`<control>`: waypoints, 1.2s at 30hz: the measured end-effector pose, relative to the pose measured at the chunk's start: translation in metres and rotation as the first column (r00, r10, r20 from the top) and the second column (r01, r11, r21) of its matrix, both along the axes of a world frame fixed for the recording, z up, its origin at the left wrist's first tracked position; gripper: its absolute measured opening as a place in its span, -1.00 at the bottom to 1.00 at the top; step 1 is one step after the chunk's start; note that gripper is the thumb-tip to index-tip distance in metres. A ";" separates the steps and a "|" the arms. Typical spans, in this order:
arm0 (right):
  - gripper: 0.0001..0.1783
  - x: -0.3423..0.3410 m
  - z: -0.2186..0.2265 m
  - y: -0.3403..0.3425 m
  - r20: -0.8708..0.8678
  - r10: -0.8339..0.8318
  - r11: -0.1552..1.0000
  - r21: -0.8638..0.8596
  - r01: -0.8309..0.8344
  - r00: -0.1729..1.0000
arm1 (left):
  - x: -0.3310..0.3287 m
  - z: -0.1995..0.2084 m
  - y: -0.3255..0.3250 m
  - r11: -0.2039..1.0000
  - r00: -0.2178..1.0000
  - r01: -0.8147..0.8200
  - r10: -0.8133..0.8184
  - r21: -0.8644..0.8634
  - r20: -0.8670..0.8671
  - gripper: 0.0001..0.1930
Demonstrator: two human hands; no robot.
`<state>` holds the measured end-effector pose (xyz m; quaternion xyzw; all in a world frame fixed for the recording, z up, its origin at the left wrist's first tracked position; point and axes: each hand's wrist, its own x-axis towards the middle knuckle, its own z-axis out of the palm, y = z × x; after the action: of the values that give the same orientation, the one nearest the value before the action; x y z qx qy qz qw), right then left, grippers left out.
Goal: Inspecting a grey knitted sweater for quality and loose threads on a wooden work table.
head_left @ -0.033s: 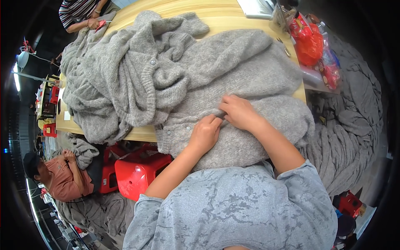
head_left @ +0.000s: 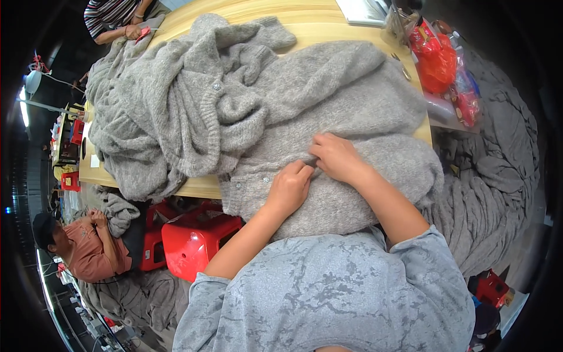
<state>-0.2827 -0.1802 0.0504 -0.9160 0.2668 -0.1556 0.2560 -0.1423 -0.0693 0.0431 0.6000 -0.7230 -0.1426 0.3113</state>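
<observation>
Left hand (head_left: 291, 186) and right hand (head_left: 337, 157), close together, each in a pinch on the grey knit garment (head_left: 352, 119) over the counter (head_left: 311, 14) edge.

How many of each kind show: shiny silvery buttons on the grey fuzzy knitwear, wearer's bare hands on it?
Shiny silvery buttons visible on the grey fuzzy knitwear: 3
Wearer's bare hands, left hand and right hand: 2
Total: 5

The left forearm (head_left: 246, 239) and right forearm (head_left: 388, 201) slant inward from the near side; left hand (head_left: 290, 188) and right hand (head_left: 338, 156) almost meet, fingers (head_left: 318, 139) bent, the right farther.
</observation>
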 end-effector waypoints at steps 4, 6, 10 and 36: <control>-0.87 0.001 -0.009 -0.006 0.136 -0.039 0.987 0.159 0.017 0.990 | 0.001 -0.001 -0.001 0.999 1.000 -0.016 0.015 -0.044 -0.019 -0.82; -0.86 0.002 -0.002 -0.011 0.127 -0.067 0.945 0.326 0.023 0.990 | 0.002 0.003 -0.002 0.997 0.999 -0.028 0.026 -0.074 -0.030 -0.81; -0.78 0.003 -0.004 -0.013 0.086 -0.125 0.803 0.594 0.050 0.988 | 0.003 0.002 -0.008 0.992 0.999 -0.047 0.046 -0.116 -0.014 -0.84; -0.86 -0.011 -0.003 0.005 -0.028 0.172 0.980 0.107 -0.168 0.985 | 0.030 0.006 -0.026 0.920 0.969 0.172 -0.093 0.352 -0.230 -0.78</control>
<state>-0.2932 -0.1747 0.0475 -0.9236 0.1999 -0.1022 0.3108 -0.1124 -0.0952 0.0495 0.5790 -0.6855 -0.3591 0.2567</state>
